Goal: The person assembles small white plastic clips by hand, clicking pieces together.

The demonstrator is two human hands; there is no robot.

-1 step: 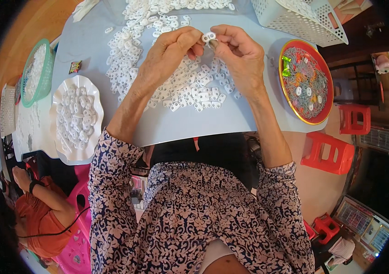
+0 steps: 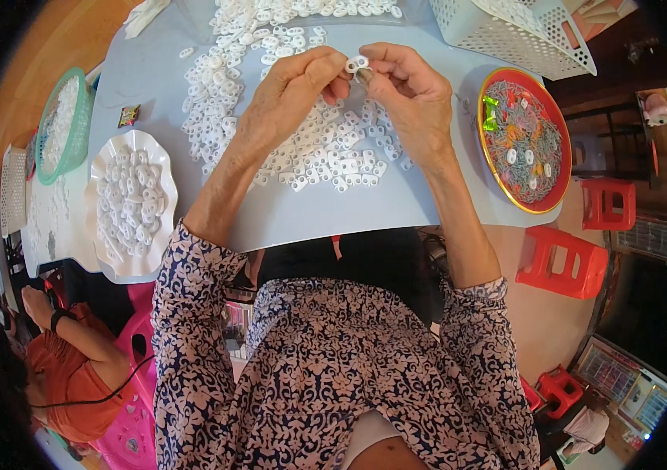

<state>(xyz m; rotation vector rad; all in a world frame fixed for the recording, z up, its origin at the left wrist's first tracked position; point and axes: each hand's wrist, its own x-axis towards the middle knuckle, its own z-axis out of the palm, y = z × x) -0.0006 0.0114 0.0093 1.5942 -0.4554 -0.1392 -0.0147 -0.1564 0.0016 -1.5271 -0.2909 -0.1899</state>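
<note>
Pinching a small white piece (image 2: 357, 63) from both sides, the two hands meet in the upper middle of the frame, raised in front of the worktop (image 2: 294, 215). The right hand (image 2: 412, 88) grips it between thumb and forefinger; the left hand (image 2: 300, 82) has its thumb and fingertip pressed together at the left edge, seemingly on the piece too. The other fingers of both are curled in.

Judging by its size against the fingers and its smooth look, the piece should be very light and stiff, probably moulded plastic: unlikely to break, but slick and easy to let slip. The rounded ends or outer rim make the best hold, which leaves its two round holes uncovered. Similar loose pieces (image 2: 341, 168) spread below it in the frame and should slide at a slight brush.

Much is covered. The fingertips hide the edges of the piece, its far side is out of sight, and whether something thin is pinched along with it cannot be told. The forearms and hands mask part of the spread. In the red plate (image 2: 562, 177) at right, the thin grey items (image 2: 518, 139) tangle too finely to separate. The perforated basket (image 2: 498, 41) at upper right is cut off by the top edge.
</note>
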